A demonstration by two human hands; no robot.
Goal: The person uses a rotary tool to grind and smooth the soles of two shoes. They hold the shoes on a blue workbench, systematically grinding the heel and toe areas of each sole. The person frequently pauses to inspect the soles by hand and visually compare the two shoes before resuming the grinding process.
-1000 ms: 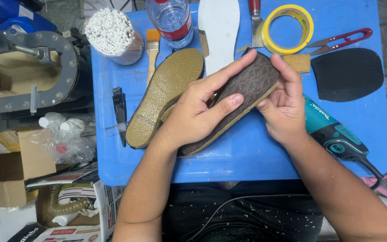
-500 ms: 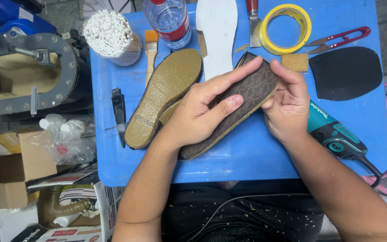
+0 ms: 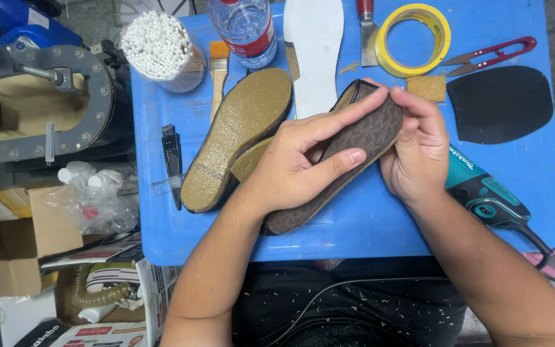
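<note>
Shoe, brown patterned flat, centre frame above blue table | left hand clasps its side, right hand grips toe end | risk: loose grip could drop it onto sole-up shoe beside.

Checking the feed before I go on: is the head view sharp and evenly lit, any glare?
Head view: sharp on both hands, left and right, and the brown shoe; light soft and even, shadows faint; mild shine on the bottle; no motion blur.
</note>
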